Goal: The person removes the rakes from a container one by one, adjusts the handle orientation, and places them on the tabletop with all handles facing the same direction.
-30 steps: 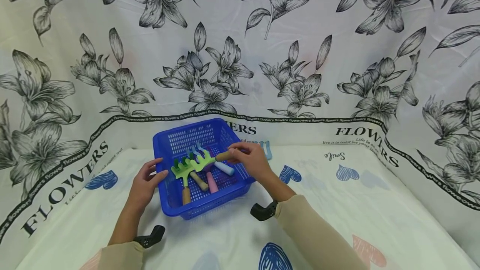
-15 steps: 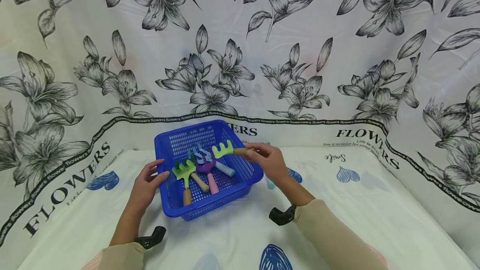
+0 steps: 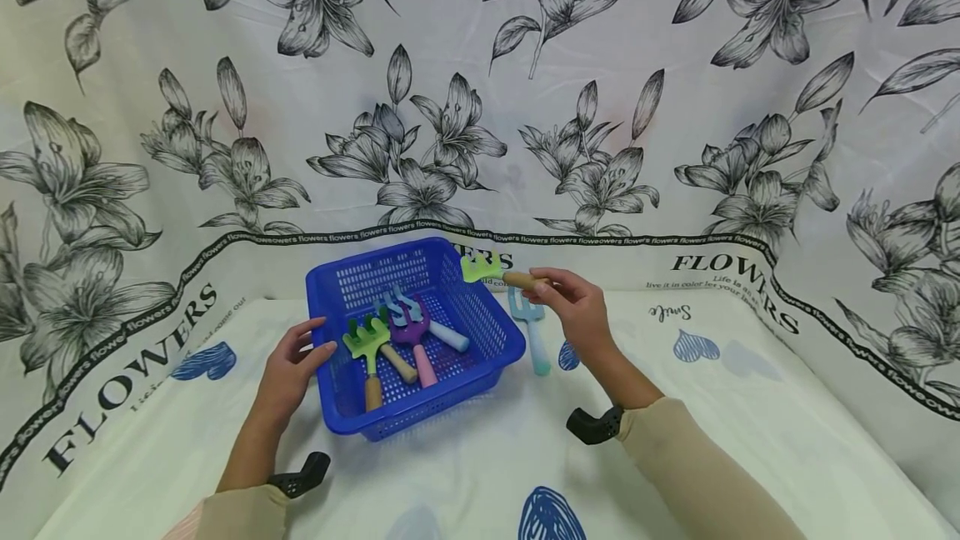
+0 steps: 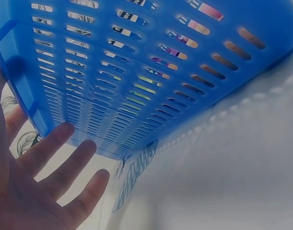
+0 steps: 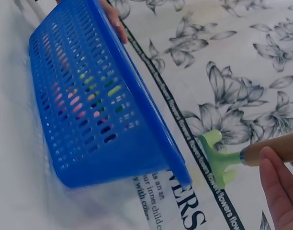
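Observation:
A small green garden rake (image 3: 482,267) with a wooden handle is in my right hand (image 3: 581,307), above the far right corner of the blue plastic basket (image 3: 427,401). In the right wrist view, the thumb and fingers pinch the handle (image 5: 271,149). My left hand (image 3: 296,357) rests at the basket's left rim, its thumb and a finger reaching over the edge. The left wrist view shows other fingers (image 4: 70,170) loosely extended beside the slotted wall. Inside the basket lie a green rake (image 3: 366,342), a purple one with a pink handle (image 3: 424,367) and several others.
A light blue fork (image 3: 534,332) lies on the white cloth (image 3: 675,440) just right of the basket. Behind rises a flower-printed curtain (image 3: 480,107). The cloth has printed hearts and lettering.
My right hand has lifted the green rake out of the basket and carried it right, past the rim. The light blue fork shows more fully now. My left hand stays at the rim.

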Motion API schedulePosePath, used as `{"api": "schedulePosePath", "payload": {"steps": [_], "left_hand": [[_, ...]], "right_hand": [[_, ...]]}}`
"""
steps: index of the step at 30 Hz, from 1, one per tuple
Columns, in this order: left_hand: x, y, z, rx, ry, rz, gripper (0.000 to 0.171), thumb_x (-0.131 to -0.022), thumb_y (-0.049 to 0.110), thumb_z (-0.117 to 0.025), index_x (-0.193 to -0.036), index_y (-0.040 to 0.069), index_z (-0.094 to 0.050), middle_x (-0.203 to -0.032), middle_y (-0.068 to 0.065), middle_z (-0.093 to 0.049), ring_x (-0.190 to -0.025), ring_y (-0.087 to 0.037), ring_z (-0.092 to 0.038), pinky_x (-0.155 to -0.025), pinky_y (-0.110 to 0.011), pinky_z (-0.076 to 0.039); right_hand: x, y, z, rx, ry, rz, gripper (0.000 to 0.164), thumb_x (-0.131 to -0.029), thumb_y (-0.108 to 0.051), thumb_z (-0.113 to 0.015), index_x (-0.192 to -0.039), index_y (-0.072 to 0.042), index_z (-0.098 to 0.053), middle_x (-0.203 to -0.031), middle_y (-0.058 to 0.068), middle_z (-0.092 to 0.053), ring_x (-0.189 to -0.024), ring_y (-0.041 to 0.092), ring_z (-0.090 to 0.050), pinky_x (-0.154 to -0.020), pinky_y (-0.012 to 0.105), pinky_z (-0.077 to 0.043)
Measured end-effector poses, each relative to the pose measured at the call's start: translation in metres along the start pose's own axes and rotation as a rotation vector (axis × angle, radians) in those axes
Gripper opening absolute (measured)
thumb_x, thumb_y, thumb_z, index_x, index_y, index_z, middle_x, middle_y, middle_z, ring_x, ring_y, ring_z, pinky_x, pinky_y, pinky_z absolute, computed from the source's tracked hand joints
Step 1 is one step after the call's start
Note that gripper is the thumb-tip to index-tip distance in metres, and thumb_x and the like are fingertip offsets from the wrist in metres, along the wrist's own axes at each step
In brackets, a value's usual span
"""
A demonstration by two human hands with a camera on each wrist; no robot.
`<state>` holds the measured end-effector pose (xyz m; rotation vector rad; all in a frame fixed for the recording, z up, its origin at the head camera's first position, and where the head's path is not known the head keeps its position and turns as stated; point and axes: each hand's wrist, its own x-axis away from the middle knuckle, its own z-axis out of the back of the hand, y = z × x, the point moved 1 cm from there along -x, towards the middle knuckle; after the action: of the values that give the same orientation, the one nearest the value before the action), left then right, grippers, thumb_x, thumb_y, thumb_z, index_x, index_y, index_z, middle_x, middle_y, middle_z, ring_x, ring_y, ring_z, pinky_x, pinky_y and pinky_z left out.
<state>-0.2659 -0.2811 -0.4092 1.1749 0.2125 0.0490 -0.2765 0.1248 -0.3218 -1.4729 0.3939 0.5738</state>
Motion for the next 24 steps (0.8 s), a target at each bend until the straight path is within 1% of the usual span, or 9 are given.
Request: {"api": "schedulePosePath", "payload": {"steps": [5,7,12,13,15,16,19,22,24], "left_hand": [[0.001,0.000,0.001,0.005,-0.003,-0.003,0.071,-0.095,0.047,-0.058,-0.152,0.016,-0.029,-0.151,-0.025,-0.030,-0.134,-0.047,-0.036,-0.102,-0.063,-0.034],[0.000,0.000,0.001,0.007,-0.002,-0.006,0.071,-0.095,0.047,-0.058,-0.152,0.016,-0.030,-0.151,-0.025,-0.030,-0.134,-0.047,-0.036,-0.102,-0.063,-0.034],[0.000,0.000,0.000,0.010,-0.002,-0.009,0.067,-0.097,0.042,-0.057,-0.152,0.016,-0.029,-0.151,-0.025,-0.030,-0.133,-0.047,-0.036,-0.102,-0.063,-0.034],[0.000,0.000,0.000,0.010,-0.003,-0.010,0.067,-0.097,0.042,-0.057,-0.152,0.016,-0.029,-0.151,-0.025,-0.030,-0.133,-0.047,-0.036,-0.102,-0.063,-0.034],[0.000,0.000,0.000,0.011,-0.004,-0.007,0.068,-0.097,0.042,-0.057,-0.152,0.017,-0.029,-0.151,-0.025,-0.030,-0.133,-0.047,-0.036,-0.102,-0.063,-0.034],[0.000,0.001,0.000,0.011,-0.004,-0.007,0.068,-0.096,0.043,-0.057,-0.152,0.017,-0.029,-0.151,-0.025,-0.030,-0.133,-0.047,-0.036,-0.102,-0.063,-0.034],[0.000,0.001,0.000,0.010,-0.003,-0.005,0.069,-0.096,0.046,-0.057,-0.152,0.017,-0.029,-0.152,-0.024,-0.029,-0.133,-0.047,-0.036,-0.102,-0.063,-0.035],[0.000,0.000,0.000,0.010,-0.002,-0.004,0.068,-0.096,0.043,-0.057,-0.152,0.017,-0.029,-0.152,-0.024,-0.029,-0.133,-0.047,-0.036,-0.102,-0.062,-0.035],[0.001,0.000,0.000,0.009,-0.002,-0.002,0.066,-0.097,0.041,-0.057,-0.152,0.017,-0.029,-0.152,-0.024,-0.028,-0.133,-0.047,-0.036,-0.102,-0.062,-0.035]], "right_hand": [[0.004,0.007,0.009,0.044,0.035,-0.036,0.027,-0.096,0.002,-0.058,-0.119,0.015,-0.059,-0.114,0.032,-0.061,-0.093,0.030,-0.069,-0.086,0.028,-0.053],[0.007,0.018,0.014,0.040,0.054,-0.067,0.028,-0.095,0.001,-0.059,-0.120,0.013,-0.060,-0.117,0.030,-0.061,-0.095,0.029,-0.069,-0.086,0.028,-0.053],[0.014,0.052,0.026,0.042,0.117,-0.143,0.030,-0.094,-0.005,-0.064,-0.122,0.006,-0.062,-0.122,0.023,-0.061,-0.100,0.030,-0.067,-0.087,0.026,-0.052],[0.016,0.056,0.028,0.062,0.127,-0.156,0.031,-0.094,-0.008,-0.064,-0.122,0.005,-0.063,-0.122,0.021,-0.061,-0.100,0.030,-0.068,-0.087,0.025,-0.052],[0.020,0.064,0.031,0.102,0.144,-0.181,0.031,-0.096,-0.013,-0.063,-0.122,0.003,-0.063,-0.120,0.020,-0.063,-0.100,0.032,-0.067,-0.086,0.024,-0.052],[0.023,0.062,0.032,0.128,0.147,-0.198,0.030,-0.097,-0.012,-0.062,-0.123,0.003,-0.063,-0.120,0.021,-0.062,-0.099,0.031,-0.068,-0.086,0.024,-0.052],[0.029,0.069,0.035,0.169,0.159,-0.243,0.029,-0.099,-0.014,-0.058,-0.123,0.002,-0.062,-0.121,0.021,-0.062,-0.100,0.033,-0.067,-0.086,0.023,-0.052],[0.033,0.076,0.039,0.180,0.175,-0.273,0.028,-0.099,-0.012,-0.057,-0.123,0.002,-0.062,-0.122,0.022,-0.062,-0.100,0.034,-0.067,-0.084,0.021,-0.051],[0.035,0.086,0.042,0.189,0.190,-0.271,0.028,-0.099,-0.015,-0.059,-0.122,0.000,-0.064,-0.121,0.019,-0.063,-0.100,0.035,-0.067,-0.083,0.018,-0.051]]}}
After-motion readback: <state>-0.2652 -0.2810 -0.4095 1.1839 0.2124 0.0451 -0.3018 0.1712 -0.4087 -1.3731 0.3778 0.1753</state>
